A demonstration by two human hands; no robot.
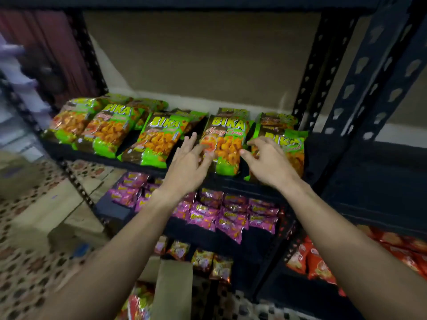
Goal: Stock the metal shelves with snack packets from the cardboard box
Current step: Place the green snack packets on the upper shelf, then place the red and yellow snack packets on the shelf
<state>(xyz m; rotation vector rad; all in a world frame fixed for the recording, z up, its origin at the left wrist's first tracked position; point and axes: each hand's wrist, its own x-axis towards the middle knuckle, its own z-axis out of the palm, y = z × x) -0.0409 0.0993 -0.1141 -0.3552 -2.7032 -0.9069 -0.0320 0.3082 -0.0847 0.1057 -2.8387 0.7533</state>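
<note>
Several green and orange snack packets lie in a row on the upper black metal shelf (pixel 323 155). My left hand (pixel 187 165) lies flat with straight fingers against the left edge of one packet (pixel 225 144). My right hand (pixel 268 160) hovers with loosely bent fingers over the rightmost packet (pixel 292 146), its thumb touching the right side of the middle one. Neither hand grips anything. An open cardboard box (pixel 172 289) with red packets inside stands on the floor at the bottom.
Pink packets (pixel 231 215) fill the shelf below, and dark packets (pixel 208 262) lie on the one under it. Red packets (pixel 318 262) sit on the neighbouring rack at right. Perforated black uprights (pixel 316 72) frame the bay. More cardboard boxes (pixel 57 211) lie on the patterned floor at left.
</note>
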